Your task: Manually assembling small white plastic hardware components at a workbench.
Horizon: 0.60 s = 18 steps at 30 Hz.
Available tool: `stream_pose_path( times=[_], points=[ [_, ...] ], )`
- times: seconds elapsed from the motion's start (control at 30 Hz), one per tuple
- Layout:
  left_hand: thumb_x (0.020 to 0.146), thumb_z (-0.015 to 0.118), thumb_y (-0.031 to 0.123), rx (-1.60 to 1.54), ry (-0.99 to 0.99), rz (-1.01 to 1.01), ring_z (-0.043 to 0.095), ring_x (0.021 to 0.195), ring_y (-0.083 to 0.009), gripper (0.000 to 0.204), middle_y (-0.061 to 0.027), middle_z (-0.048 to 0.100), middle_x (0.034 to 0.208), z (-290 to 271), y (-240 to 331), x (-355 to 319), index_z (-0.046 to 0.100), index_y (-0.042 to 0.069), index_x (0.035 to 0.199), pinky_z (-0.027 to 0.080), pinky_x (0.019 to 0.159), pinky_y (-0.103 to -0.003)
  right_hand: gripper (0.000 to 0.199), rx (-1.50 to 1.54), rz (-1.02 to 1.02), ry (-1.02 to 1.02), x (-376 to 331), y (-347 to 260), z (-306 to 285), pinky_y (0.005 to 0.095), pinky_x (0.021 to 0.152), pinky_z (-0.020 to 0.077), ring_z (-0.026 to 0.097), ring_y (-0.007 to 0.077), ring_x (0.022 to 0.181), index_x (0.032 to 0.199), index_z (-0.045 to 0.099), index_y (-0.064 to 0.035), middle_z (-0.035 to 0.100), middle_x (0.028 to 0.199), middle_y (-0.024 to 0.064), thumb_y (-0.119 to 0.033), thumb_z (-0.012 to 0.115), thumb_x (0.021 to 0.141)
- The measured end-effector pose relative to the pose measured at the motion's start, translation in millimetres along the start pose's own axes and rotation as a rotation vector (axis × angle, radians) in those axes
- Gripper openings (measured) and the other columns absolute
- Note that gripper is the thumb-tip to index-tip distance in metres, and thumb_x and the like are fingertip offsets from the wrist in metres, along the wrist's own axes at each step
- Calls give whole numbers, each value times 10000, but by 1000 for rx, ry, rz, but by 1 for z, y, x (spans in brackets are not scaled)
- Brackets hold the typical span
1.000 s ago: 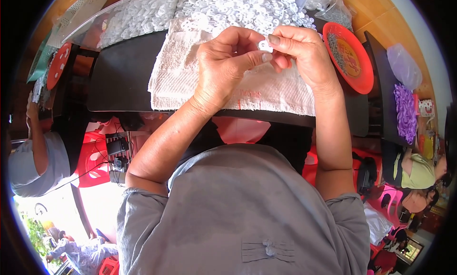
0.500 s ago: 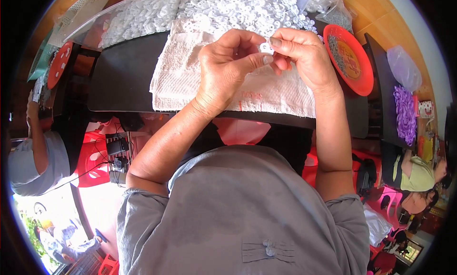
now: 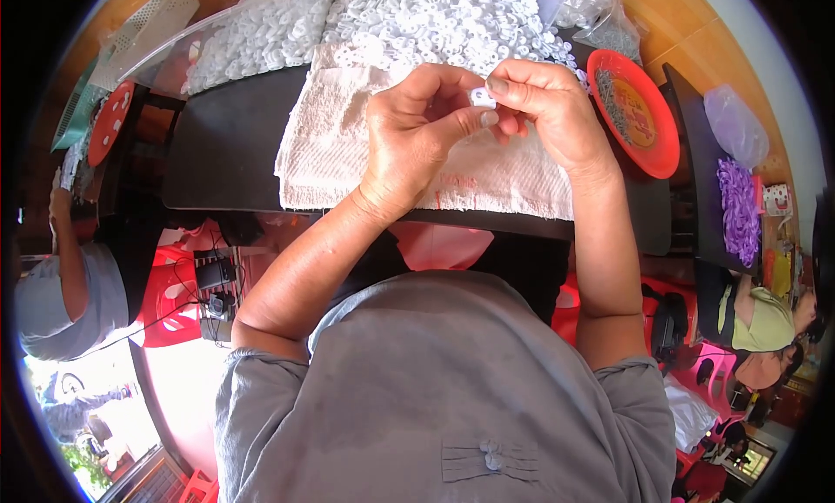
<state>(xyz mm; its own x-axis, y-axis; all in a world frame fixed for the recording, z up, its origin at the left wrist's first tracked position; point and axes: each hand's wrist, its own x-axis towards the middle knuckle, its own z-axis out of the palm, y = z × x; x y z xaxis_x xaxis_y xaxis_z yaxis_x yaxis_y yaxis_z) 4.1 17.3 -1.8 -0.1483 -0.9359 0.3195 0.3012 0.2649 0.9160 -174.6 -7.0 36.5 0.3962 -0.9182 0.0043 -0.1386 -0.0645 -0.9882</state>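
Observation:
A small white plastic piece (image 3: 480, 97) with a dark hole in it is pinched between the thumb and curled fingers of my left hand (image 3: 416, 127). Close against its right edge are the thumb and forefinger of my right hand (image 3: 552, 107), pressed together; what sits between them, if anything, is too small to make out. Both hands hover over a cream towel (image 3: 326, 146) spread on the dark table. Behind them lies a large heap of similar white plastic pieces (image 3: 435, 20).
At the right, a red plate (image 3: 665, 142) holds many thin grey metal bits (image 3: 611, 103). Clear plastic bags (image 3: 600, 16) stand behind it. Purple strips (image 3: 739, 211) lie on another table further right. Co-workers sit at both sides, one in a grey shirt (image 3: 74, 294) at left.
The white piece has turned in my left fingers, so its hole shows differently. Both hands have shifted slightly left and nearer to me. At the far left, the person outside has moved.

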Motion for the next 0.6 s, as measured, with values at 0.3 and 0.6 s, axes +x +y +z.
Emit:
stream_pose_path(
  times=[0.3, 0.6],
  points=[
    [816, 696, 15, 111, 84, -99, 546, 574, -50, 184, -25, 639, 744, -4, -2, 2, 652, 1, 994, 381, 465, -168, 205, -67, -19, 193, -3, -7, -5, 206, 508, 335, 518, 68, 550, 785, 618, -45, 557, 603, -7, -209, 591, 904],
    [823, 687, 1, 17, 92, -260, 529, 617, -46, 108, -13, 627, 741, -10, 9, 2, 650, -9, 925, 434, 536, -193, 207, -571, -40, 764, 49, -51, -131, 243, 443, 364, 488, 82, 496, 742, 599, -40, 529, 584, -3, -184, 623, 888]
  ],
)
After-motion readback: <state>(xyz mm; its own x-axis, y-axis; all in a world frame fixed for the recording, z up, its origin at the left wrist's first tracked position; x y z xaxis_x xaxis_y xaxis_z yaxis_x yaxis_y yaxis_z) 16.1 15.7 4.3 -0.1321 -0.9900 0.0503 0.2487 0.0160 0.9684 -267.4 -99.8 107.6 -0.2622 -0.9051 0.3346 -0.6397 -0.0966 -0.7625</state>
